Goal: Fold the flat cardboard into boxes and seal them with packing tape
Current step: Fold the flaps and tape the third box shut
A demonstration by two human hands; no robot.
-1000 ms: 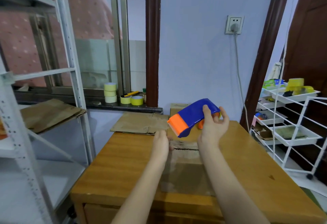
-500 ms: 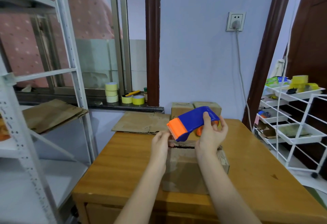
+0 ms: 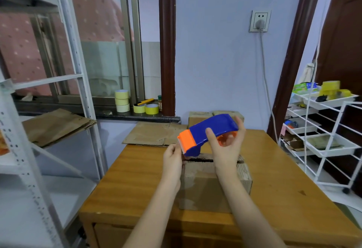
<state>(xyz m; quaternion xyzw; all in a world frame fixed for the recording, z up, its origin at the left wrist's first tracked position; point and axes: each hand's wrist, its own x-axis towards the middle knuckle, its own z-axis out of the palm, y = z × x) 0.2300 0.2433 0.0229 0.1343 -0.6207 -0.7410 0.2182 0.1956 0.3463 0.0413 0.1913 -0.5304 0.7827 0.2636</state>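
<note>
your right hand (image 3: 225, 145) grasps the blue plastic tape dispenser with the orange cutter head (image 3: 207, 133), thumb on its near side and fingers curled round the far side, holding it tilted above the folded brown cardboard box (image 3: 213, 185). your left hand (image 3: 172, 157) sits at the box's upper left edge, just below the cutter teeth; its fingers appear to pinch something there, probably the tape end, but the tape itself is too faint to confirm. the box stands near the front middle of the wooden table (image 3: 137, 179), and a dark gap shows along its top at the far edge, so the top is judged not yet sealed.

handling: the box is likely light and stiff only along its corrugated walls; its flaps will give under pressure, so steady it at a side edge, not on the flap centre. the dispenser is rigid, with a toothed blade to keep clear of your fingers.

count: one dispenser; one box under your hands; two more made-up boxes (image 3: 199, 118) at the table's back edge; one flat cardboard sheet (image 3: 154, 134) on the table; a stack of flat sheets (image 3: 56, 124), number unclear, on the metal shelf to the left; five yellow tape rolls (image 3: 122, 100) on the window sill.
</note>
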